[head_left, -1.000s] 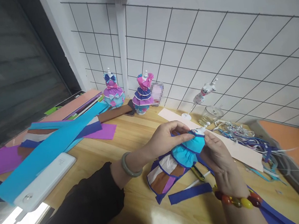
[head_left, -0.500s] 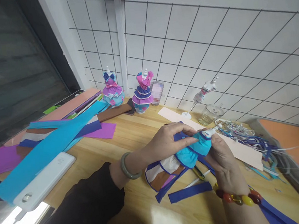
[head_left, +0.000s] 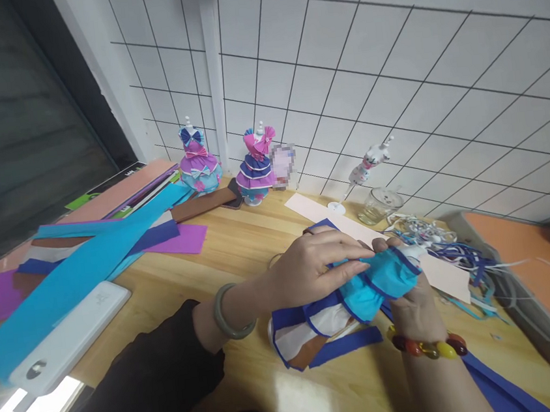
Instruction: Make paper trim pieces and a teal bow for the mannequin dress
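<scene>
All over the left, lying by a white charger [head_left: 71,345]: blue, brown and purple strips [head_left: 93,251]. Next, standing by the wall: two dressed dolls [head_left: 255,172]. In the middle, touching the blue-dress doll [head_left: 390,276] with the left hand [head_left: 310,264], fingers close together, hiding part of it; no telling if pinching. Holding it tilted with the right hand [head_left: 418,305]. Behind, standing: a spotty doll [head_left: 366,163], a jar [head_left: 383,204]. Far right, lying tangled beside a tray [head_left: 490,262]: ribbons [head_left: 427,229].
</scene>
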### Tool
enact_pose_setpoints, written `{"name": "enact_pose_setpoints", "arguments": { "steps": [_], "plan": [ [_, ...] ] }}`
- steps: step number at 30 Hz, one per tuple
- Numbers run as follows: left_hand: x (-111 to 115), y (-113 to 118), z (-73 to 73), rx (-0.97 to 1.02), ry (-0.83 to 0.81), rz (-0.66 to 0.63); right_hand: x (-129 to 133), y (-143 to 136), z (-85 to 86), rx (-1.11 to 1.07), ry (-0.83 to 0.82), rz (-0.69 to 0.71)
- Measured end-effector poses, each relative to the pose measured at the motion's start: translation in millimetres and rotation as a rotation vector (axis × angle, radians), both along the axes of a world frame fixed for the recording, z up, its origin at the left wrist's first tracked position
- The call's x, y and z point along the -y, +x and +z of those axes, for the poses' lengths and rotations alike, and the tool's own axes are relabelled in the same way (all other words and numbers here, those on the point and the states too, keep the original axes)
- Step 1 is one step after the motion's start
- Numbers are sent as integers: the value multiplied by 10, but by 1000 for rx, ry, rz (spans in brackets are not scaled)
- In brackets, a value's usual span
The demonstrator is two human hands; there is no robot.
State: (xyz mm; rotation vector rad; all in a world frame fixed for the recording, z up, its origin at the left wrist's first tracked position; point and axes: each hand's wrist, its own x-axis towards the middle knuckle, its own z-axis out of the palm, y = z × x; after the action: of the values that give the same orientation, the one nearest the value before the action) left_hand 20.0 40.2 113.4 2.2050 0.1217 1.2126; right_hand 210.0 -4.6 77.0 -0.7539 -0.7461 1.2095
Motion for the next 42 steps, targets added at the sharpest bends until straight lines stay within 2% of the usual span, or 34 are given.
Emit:
{"name": "enact_pose_setpoints", "arguments": {
  "steps": [5, 10, 15, 18, 24, 28, 34, 42],
  "plan": [
    [49, 6, 11, -30, -29, 1, 13, 40, -68, 118, 2, 1],
    [22, 24, -44, -52, -144, 27, -10, 5, -36, 244, -37, -12],
    [-7, 7, -29, -32, -382, 40, -26, -27, -2, 176, -54, -7],
    [11, -12, 15, 23, -431, 33, -7, -32, 6, 83, -24, -22],
    [72, -19, 37, 4, -364, -20, 60, -113, 90, 27, 20, -11],
    [99, -8, 18, -48, -359, -35, 68, -93, 21, 45, 3, 14],
    [102, 12, -11, -104, -222, 31, 72, 0, -147, 166, 35, 36],
    [95, 16, -44, -157, -21, 99, 42, -53, -136, 62, 81, 26]
  ]
}}
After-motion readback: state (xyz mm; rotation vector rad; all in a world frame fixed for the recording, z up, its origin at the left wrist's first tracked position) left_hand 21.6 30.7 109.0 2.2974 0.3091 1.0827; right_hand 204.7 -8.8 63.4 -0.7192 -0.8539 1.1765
